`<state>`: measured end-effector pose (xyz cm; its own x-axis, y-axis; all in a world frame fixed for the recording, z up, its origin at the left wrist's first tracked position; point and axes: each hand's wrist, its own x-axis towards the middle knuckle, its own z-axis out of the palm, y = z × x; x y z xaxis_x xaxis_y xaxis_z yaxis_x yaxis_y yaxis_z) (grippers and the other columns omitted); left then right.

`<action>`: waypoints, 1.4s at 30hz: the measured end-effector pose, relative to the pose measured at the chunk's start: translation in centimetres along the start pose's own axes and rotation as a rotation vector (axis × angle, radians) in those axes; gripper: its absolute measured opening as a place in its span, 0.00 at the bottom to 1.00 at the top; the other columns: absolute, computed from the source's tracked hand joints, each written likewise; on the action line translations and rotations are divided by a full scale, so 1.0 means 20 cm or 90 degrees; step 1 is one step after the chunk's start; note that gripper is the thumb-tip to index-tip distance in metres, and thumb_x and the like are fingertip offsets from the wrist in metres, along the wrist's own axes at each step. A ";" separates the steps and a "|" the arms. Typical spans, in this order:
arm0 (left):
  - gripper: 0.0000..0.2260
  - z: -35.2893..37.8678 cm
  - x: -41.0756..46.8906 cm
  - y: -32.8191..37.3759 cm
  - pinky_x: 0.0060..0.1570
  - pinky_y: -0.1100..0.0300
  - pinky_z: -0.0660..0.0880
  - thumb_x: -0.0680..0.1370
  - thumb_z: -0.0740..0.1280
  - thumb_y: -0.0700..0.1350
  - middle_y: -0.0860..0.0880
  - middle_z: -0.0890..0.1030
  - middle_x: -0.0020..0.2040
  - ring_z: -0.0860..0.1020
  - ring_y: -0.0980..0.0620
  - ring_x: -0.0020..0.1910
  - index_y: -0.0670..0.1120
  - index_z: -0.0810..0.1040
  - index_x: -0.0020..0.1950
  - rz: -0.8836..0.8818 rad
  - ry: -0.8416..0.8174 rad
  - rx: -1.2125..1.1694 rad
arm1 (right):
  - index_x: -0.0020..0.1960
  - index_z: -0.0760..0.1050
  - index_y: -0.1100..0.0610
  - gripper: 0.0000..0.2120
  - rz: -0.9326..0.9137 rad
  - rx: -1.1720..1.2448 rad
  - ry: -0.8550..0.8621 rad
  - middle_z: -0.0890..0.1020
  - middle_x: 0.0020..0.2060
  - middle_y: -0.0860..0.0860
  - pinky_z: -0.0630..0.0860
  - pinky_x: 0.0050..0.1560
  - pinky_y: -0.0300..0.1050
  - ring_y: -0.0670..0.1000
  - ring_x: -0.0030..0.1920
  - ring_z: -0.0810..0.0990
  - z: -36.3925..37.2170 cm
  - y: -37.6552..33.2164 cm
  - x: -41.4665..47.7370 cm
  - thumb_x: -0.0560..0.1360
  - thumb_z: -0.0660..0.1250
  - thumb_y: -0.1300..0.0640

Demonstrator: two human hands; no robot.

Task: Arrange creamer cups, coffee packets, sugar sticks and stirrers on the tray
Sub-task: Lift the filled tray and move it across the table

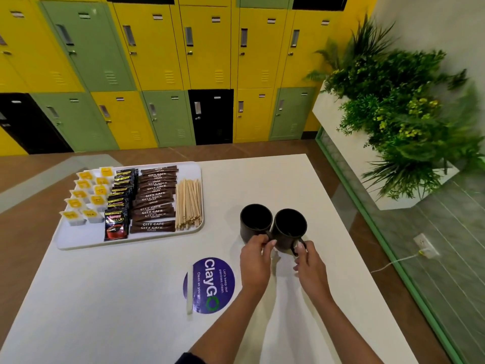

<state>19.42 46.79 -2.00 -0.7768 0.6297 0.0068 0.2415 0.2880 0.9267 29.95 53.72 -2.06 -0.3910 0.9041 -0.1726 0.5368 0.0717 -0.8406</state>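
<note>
Neatly, the tray (78, 241) sits toward the far left corner of the surface (131, 298), holding creamer cups (86, 195), coffee packets (116, 227), sugar sticks (153, 203) and stirrers (189, 204) in rows from left to right. Toward the right edge two black mugs (256, 222) stand touching; the left hand (256, 261) pinches one handle, the right hand (311, 266) the other.

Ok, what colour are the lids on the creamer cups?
Yellow; creamer cups show best in head view.
</note>
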 end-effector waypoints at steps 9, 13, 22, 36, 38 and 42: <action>0.06 -0.18 0.32 -0.02 0.44 0.55 0.77 0.77 0.67 0.43 0.45 0.83 0.44 0.80 0.50 0.42 0.41 0.81 0.50 0.046 0.093 0.007 | 0.49 0.68 0.53 0.10 -0.026 0.005 -0.057 0.77 0.45 0.52 0.69 0.33 0.36 0.52 0.40 0.76 0.14 -0.21 0.28 0.82 0.52 0.50; 0.07 -0.26 0.52 -0.03 0.43 0.56 0.76 0.76 0.68 0.42 0.45 0.83 0.43 0.80 0.50 0.41 0.40 0.81 0.49 0.063 0.126 0.024 | 0.48 0.68 0.56 0.12 -0.033 -0.007 -0.074 0.77 0.40 0.51 0.68 0.32 0.37 0.53 0.39 0.76 0.23 -0.30 0.42 0.82 0.51 0.50; 0.07 -0.29 0.85 -0.11 0.41 0.58 0.74 0.76 0.68 0.43 0.44 0.84 0.41 0.81 0.48 0.38 0.41 0.83 0.48 0.061 0.147 0.050 | 0.49 0.68 0.60 0.15 -0.055 -0.033 -0.066 0.77 0.38 0.55 0.72 0.37 0.44 0.54 0.37 0.76 0.41 -0.43 0.73 0.82 0.51 0.49; 0.09 -0.18 1.05 -0.17 0.43 0.55 0.77 0.76 0.68 0.46 0.46 0.84 0.42 0.80 0.50 0.40 0.42 0.83 0.49 0.054 0.167 0.036 | 0.46 0.66 0.57 0.13 -0.104 -0.099 -0.050 0.77 0.40 0.55 0.73 0.43 0.49 0.59 0.45 0.78 0.47 -0.48 0.99 0.82 0.51 0.49; 0.09 -0.18 1.06 -0.16 0.42 0.56 0.76 0.76 0.68 0.47 0.46 0.84 0.42 0.80 0.50 0.40 0.42 0.83 0.49 0.052 0.167 0.030 | 0.47 0.66 0.56 0.13 -0.106 -0.108 -0.042 0.77 0.42 0.56 0.72 0.44 0.49 0.59 0.46 0.78 0.47 -0.48 1.01 0.82 0.50 0.49; 0.10 -0.18 1.08 -0.15 0.40 0.58 0.75 0.76 0.68 0.47 0.47 0.84 0.41 0.80 0.51 0.39 0.42 0.83 0.49 0.051 0.158 0.036 | 0.49 0.66 0.57 0.12 -0.111 -0.110 -0.034 0.78 0.45 0.57 0.74 0.46 0.51 0.59 0.47 0.78 0.46 -0.48 1.04 0.82 0.51 0.49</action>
<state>-0.13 56.93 -3.37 -0.8708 0.4581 0.1782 0.3351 0.2879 0.8971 9.74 67.87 -2.36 -0.5257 0.8484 -0.0627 0.5755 0.3004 -0.7607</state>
